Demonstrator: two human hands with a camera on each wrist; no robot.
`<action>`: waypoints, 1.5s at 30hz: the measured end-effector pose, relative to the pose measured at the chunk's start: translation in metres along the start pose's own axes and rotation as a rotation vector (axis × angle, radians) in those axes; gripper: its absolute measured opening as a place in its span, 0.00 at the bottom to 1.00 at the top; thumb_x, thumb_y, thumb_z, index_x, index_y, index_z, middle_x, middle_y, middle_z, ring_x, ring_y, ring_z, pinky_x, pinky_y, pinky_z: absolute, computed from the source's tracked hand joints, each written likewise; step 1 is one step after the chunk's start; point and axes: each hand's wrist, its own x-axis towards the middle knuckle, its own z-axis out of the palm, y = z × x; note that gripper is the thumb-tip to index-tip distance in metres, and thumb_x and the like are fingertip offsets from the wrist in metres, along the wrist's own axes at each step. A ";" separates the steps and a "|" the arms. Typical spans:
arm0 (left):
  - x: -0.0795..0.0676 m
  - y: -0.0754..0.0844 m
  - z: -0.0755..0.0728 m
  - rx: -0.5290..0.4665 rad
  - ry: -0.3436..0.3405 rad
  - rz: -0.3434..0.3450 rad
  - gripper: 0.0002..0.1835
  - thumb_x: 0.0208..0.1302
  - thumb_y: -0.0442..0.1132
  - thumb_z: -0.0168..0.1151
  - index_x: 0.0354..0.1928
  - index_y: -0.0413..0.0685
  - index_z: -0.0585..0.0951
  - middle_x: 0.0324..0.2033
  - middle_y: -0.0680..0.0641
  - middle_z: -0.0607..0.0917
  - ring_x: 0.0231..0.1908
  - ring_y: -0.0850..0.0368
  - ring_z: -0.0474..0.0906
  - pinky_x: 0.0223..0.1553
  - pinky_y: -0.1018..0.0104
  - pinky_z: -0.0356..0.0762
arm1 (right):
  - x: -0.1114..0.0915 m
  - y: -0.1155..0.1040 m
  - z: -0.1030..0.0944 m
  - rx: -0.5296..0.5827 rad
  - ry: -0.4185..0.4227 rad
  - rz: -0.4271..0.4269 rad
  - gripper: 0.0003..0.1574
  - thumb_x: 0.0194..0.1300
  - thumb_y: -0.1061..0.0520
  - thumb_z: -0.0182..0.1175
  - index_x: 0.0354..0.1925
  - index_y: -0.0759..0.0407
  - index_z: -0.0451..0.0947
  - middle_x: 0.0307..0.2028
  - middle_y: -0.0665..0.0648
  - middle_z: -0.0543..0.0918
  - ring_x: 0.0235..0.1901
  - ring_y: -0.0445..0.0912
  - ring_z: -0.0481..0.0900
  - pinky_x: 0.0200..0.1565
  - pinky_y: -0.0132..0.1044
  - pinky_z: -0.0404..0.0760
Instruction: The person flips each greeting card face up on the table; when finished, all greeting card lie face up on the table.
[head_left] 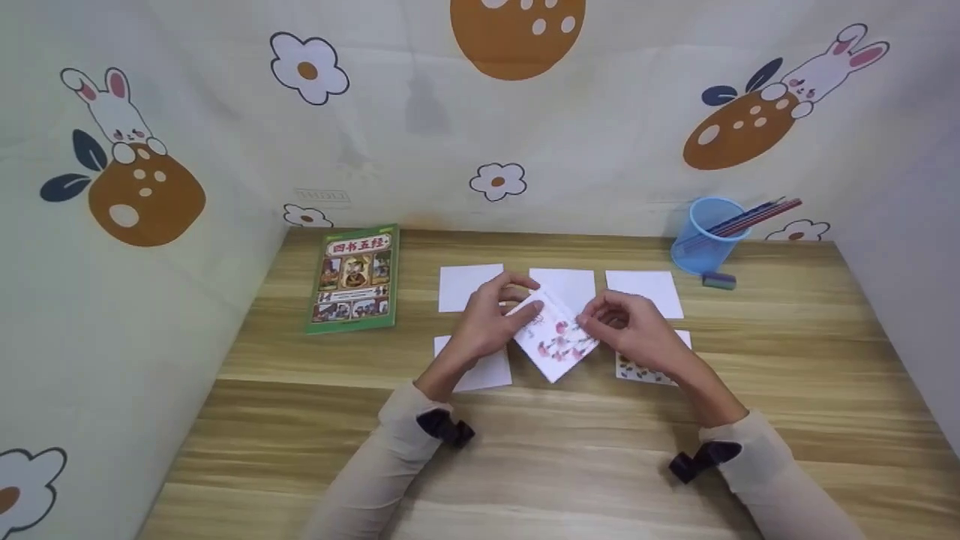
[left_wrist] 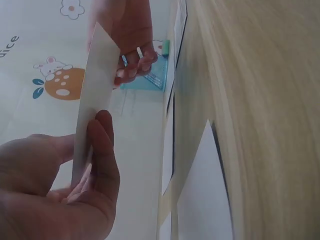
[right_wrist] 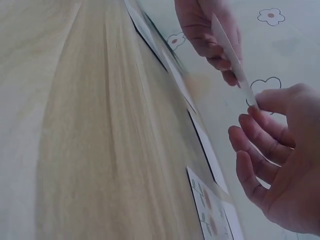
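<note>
A white card with pink flowers (head_left: 555, 341) is held tilted above the table between both hands. My left hand (head_left: 491, 315) grips its left side, thumb on the printed face and fingers behind, as the left wrist view shows. At the card's right corner, my right hand (head_left: 634, 326) pinches the edge between thumb and index finger; its other fingers curl loosely in the right wrist view. Beneath the right forearm lies a card printed with sunflower-like blooms (right_wrist: 207, 205), partly covered. Under the left hand is a blank white card (head_left: 487, 371), also partly hidden.
Along the back row lie a left white card (head_left: 465, 289), a middle white card (head_left: 570, 281) and a right white card (head_left: 645, 292). A green comic-style book (head_left: 352, 281) is at left. At back right stand a blue pencil cup (head_left: 701, 244) and a small green-blue object (head_left: 718, 280).
</note>
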 end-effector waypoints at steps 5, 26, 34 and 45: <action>0.000 0.000 0.003 0.040 -0.085 0.055 0.18 0.75 0.46 0.71 0.63 0.56 0.85 0.54 0.48 0.93 0.56 0.53 0.90 0.59 0.54 0.86 | -0.001 -0.004 0.001 0.102 -0.106 -0.034 0.39 0.72 0.54 0.73 0.75 0.53 0.72 0.45 0.60 0.87 0.39 0.49 0.91 0.41 0.37 0.92; -0.001 -0.004 -0.006 0.131 -0.229 0.036 0.19 0.77 0.37 0.66 0.65 0.54 0.86 0.59 0.47 0.89 0.50 0.54 0.85 0.53 0.64 0.82 | -0.001 0.001 0.004 0.019 -0.093 -0.056 0.47 0.65 0.66 0.75 0.78 0.50 0.71 0.59 0.64 0.80 0.36 0.48 0.89 0.39 0.31 0.89; 0.000 -0.008 -0.009 0.286 -0.274 0.007 0.22 0.64 0.22 0.71 0.59 0.44 0.89 0.50 0.40 0.90 0.45 0.52 0.88 0.48 0.66 0.89 | -0.003 0.002 0.008 -0.323 -0.029 0.008 0.32 0.63 0.57 0.80 0.64 0.54 0.83 0.43 0.57 0.84 0.35 0.45 0.81 0.37 0.33 0.81; -0.007 -0.004 0.001 0.556 -0.314 0.019 0.24 0.65 0.39 0.79 0.62 0.43 0.88 0.61 0.42 0.85 0.59 0.47 0.76 0.60 0.55 0.80 | -0.006 0.005 0.008 -0.546 -0.026 0.031 0.32 0.62 0.45 0.81 0.61 0.55 0.88 0.57 0.58 0.83 0.57 0.54 0.78 0.61 0.53 0.82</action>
